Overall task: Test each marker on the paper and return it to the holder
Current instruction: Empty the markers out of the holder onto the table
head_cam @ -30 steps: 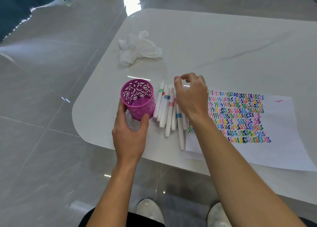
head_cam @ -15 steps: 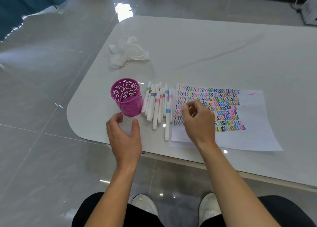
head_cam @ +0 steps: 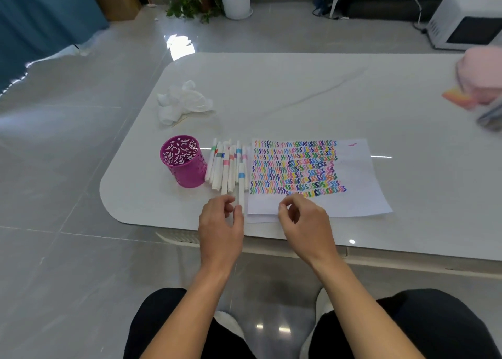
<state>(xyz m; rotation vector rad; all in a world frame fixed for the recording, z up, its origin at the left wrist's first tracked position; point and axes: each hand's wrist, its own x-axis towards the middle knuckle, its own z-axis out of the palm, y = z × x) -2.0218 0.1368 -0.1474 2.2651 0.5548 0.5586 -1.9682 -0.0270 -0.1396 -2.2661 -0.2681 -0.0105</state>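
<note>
Lengthwise, the blue-banded marker [head_cam: 241, 181] was laid pointing away, near end beside the left hand [head_cam: 221, 224], farther from the right hand [head_cam: 305, 221]. Fingers [head_cam: 227, 204] were loosely curled, nothing pinched.

left grip [head_cam: 221, 223] off holder [head_cam: 182, 161], right grip [head_cam: 304, 223] withdrawn

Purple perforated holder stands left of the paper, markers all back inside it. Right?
No. The head view shows the white markers lying loose on the white table between the purple perforated holder and the scribble-covered paper sheet; none shows inside it. The holder does stand left of the paper.
</note>
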